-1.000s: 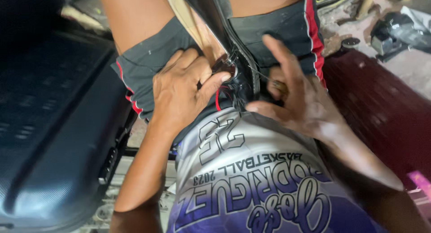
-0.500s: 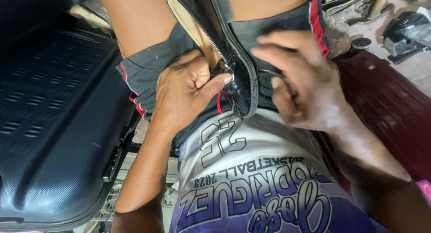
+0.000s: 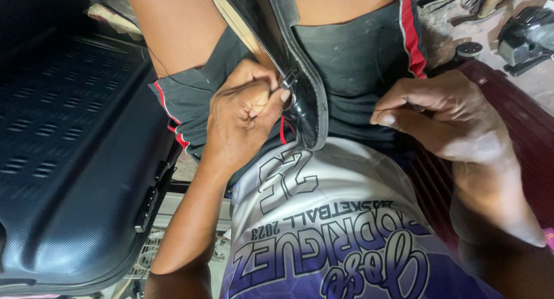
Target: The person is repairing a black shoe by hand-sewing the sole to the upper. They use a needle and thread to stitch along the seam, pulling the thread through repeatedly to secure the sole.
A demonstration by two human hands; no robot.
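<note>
While the glossy black shoe (image 3: 288, 62) is wedged sole-up between the thighs, against dark mesh shorts (image 3: 352, 57), its curved rubber rim is pinched by the left hand (image 3: 245, 111), whose fingers are curled tight around a small metal tool at the edge. The right hand (image 3: 444, 120) is held apart over the right thigh, fingers closed on something thin that cannot be made out. Half a second earlier that hand lay against the shoe; it has since been drawn away. A ribbed dark suitcase (image 3: 69, 160) lies alongside.
</note>
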